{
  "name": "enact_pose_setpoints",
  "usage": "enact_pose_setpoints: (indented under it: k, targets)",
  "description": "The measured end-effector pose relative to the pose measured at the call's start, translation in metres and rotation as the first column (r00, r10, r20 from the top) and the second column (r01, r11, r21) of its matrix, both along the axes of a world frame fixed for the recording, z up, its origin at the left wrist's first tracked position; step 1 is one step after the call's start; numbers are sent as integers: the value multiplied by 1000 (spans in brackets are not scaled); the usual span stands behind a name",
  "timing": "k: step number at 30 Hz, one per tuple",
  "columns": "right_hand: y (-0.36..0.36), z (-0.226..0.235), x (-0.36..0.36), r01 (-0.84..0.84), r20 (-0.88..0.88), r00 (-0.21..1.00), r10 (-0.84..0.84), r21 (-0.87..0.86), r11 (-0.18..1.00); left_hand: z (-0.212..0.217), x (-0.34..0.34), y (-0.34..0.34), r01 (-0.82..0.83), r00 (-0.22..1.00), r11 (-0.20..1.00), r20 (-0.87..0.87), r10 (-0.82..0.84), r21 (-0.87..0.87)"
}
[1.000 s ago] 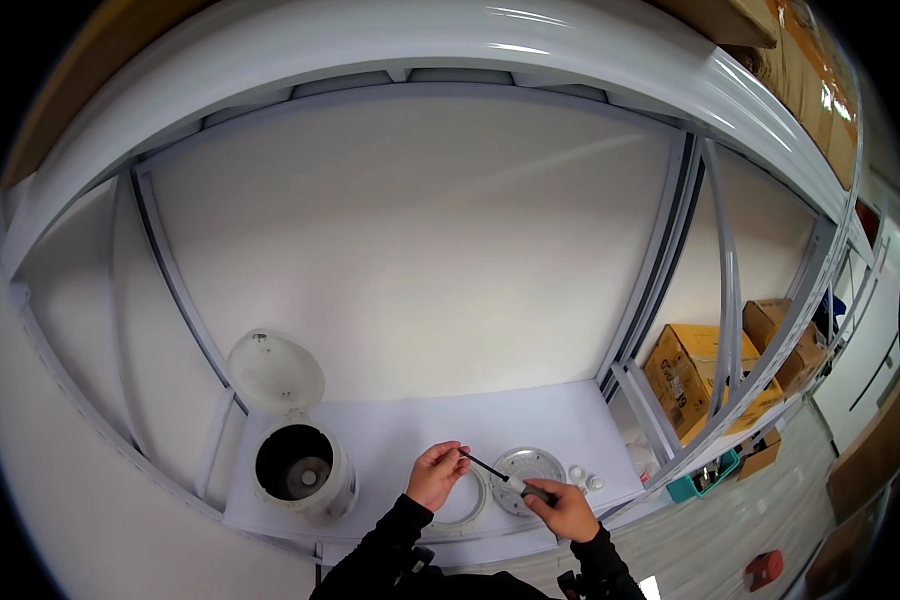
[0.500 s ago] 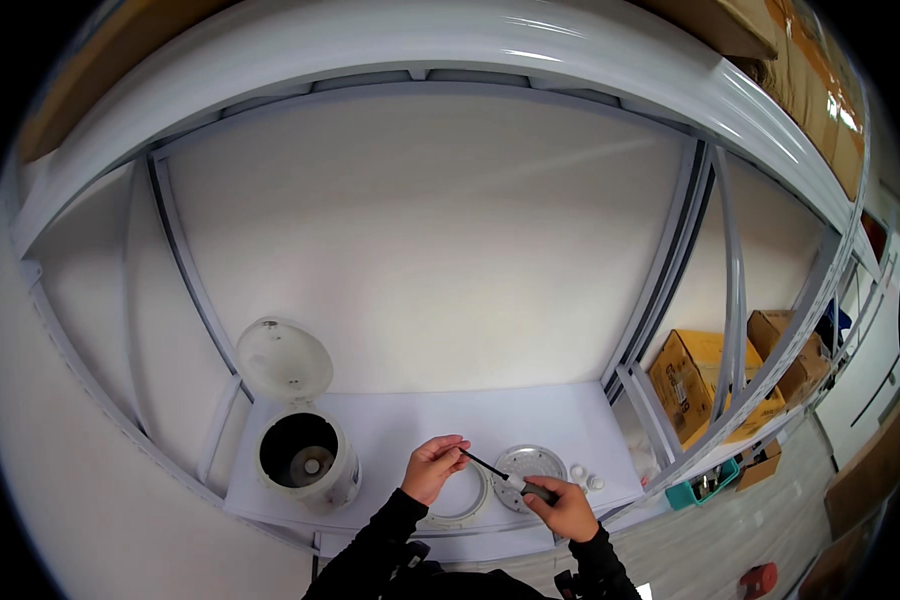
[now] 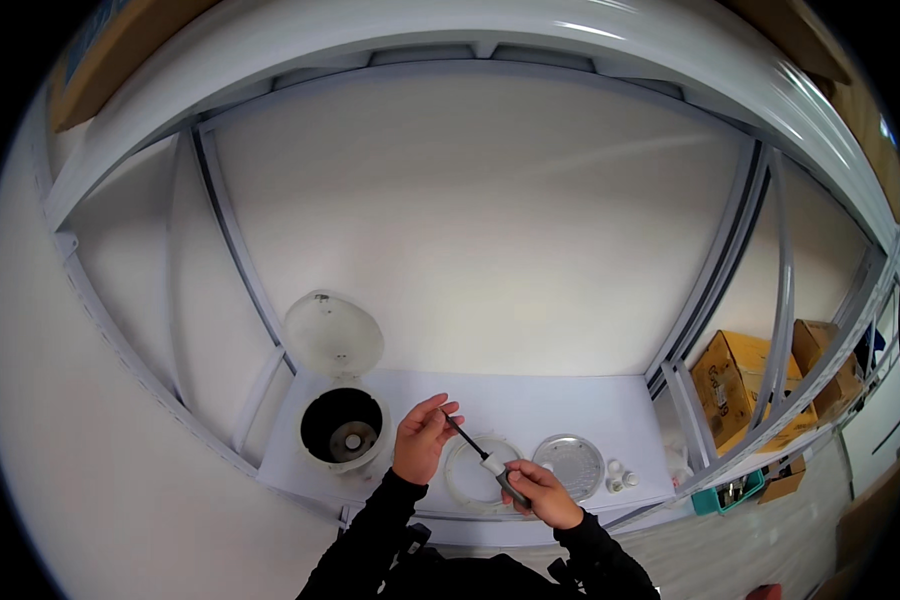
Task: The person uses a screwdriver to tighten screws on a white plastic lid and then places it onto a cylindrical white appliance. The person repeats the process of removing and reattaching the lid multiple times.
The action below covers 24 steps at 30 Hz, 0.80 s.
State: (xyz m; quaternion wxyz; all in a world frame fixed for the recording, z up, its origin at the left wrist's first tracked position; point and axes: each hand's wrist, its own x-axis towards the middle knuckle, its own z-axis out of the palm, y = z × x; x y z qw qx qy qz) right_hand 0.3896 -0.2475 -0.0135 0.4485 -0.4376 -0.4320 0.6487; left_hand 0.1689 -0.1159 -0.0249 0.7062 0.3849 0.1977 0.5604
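My right hand (image 3: 542, 492) grips the handle of a screwdriver (image 3: 492, 464) with a grey-and-white handle and a dark shaft. Its shaft slants up and left to my left hand (image 3: 422, 440), whose fingers are closed at the tip; whether they also pinch something small is too fine to tell. Beneath the screwdriver lies a white ring (image 3: 454, 482) on the bench, partly covered by my right hand. Just right of it is a round metal plate (image 3: 570, 464). Left of my hands stands a white rice cooker body (image 3: 368, 462) with a dark interior and its lid (image 3: 334, 334) raised.
Several small white round parts (image 3: 620, 476) sit beside the metal plate on the white bench (image 3: 560, 400). Grey metal posts (image 3: 715, 270) frame the bench. To the right are a yellow cardboard box (image 3: 745, 385) and a teal bin (image 3: 710, 502). More cartons rest overhead.
The view has shifted, so the bench things appear farther right. The screwdriver now slants more steeply, with my left hand higher and my right hand a little to the left.
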Motion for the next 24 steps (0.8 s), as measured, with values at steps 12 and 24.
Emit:
enact_pose_setpoints:
  k: [12,24]
  targets:
    - [59,31,-119,92,403,851,-338,520,849,20,-100,40,113,980,994,-164,-110,9]
    - [119,62,-290,155,379,411,-829,867,473,41,-210,98,438,893,893,-167,-418,106]
